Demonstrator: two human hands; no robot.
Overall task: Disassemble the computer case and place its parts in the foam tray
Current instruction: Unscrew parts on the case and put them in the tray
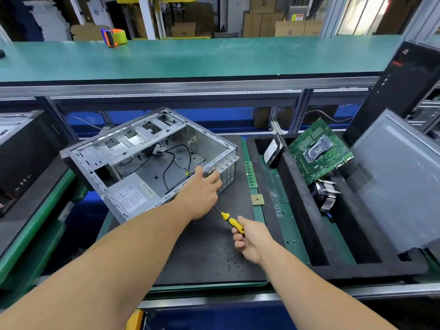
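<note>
My left hand (202,186) steadies the case (152,160); right fingers (238,236) pinching the screwdriver (229,220) could slip, camming the screw.

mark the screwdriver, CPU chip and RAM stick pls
screwdriver (232,221): head view, on the yellow handle, in the right hand (248,239).
CPU chip (257,199): head view, centre of its gold face.
RAM stick (251,173): head view, middle of the green strip.

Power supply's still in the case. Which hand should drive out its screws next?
Right hand: it already grips the screwdriver, tip aimed at the case rear. Left hand is steadying the case edge.
</note>
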